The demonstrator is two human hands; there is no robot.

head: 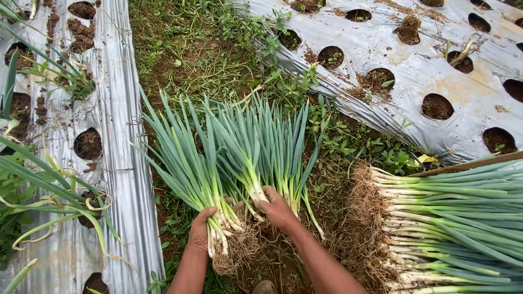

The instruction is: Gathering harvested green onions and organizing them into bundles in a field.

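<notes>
The left hand (202,231) is closed around the white stalks of a scallion bunch (190,169), just above the roots (234,250), which hang as a pale, tangled clump below the fist. The right hand (278,209) lies just beside it, fingers curled down over the base of more scallions (272,147); it presses on them, but I cannot tell whether it fully grips them. The 2 hands are almost touching, with both forearms coming in from the bottom edge of the view.

The bunches lie on the ground in a weedy furrow (218,60) of brown soil and small green plants, their long green leaves fanning up and away from the person. A few loose stalks lie just right of the right hand, angled toward the lower right.

To the right, well apart from the hands, a big pile (457,228) of pulled scallions lies on its side, roots toward the hands and leaves running off the right edge. A brown stick (468,163) lies along its top.

On both sides of the furrow, silver plastic sheet (414,65) covers raised beds. It is punched with round holes (437,106) showing dark soil. The left sheet (122,152) is creased lengthwise, and some growing leaves (49,190) arch over it from the left edge.
</notes>
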